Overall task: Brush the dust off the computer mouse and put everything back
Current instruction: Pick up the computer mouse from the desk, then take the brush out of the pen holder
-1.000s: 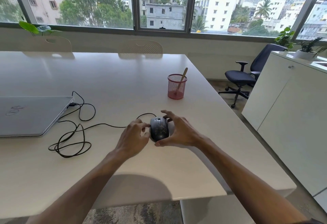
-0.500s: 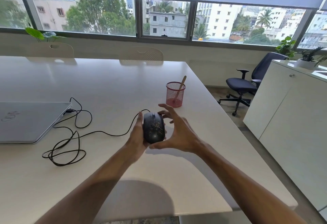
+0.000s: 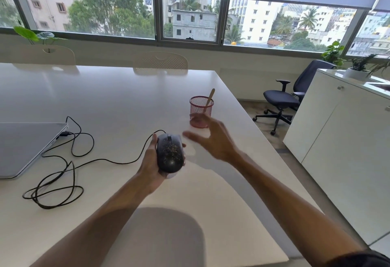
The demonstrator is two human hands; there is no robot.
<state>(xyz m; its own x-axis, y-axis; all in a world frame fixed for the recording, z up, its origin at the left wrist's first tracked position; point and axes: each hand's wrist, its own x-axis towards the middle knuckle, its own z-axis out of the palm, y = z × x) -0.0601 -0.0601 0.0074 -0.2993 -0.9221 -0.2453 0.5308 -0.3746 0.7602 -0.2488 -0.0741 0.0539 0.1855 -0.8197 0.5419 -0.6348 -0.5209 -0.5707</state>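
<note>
A black wired computer mouse (image 3: 169, 153) with specks of dust on its back is held above the white table (image 3: 118, 102) by my left hand (image 3: 150, 161), gripped around its sides. My right hand (image 3: 213, 138) is blurred, fingers spread, empty, between the mouse and a red mesh cup (image 3: 201, 110). The cup stands on the table just beyond the right hand, with a wooden brush handle (image 3: 210, 97) sticking out of it. The mouse's black cable (image 3: 69, 161) runs left in loose loops to a closed silver laptop (image 3: 25, 146).
The table's right edge lies close to the cup. Beyond it stand a dark office chair (image 3: 282, 100) and a white cabinet (image 3: 346, 131) with potted plants. Two pale chairs (image 3: 160, 62) are tucked at the far side under the windows.
The mouse went from the table, held by both hands, up into my left hand alone. My right hand let go and moved right, toward the red cup.
</note>
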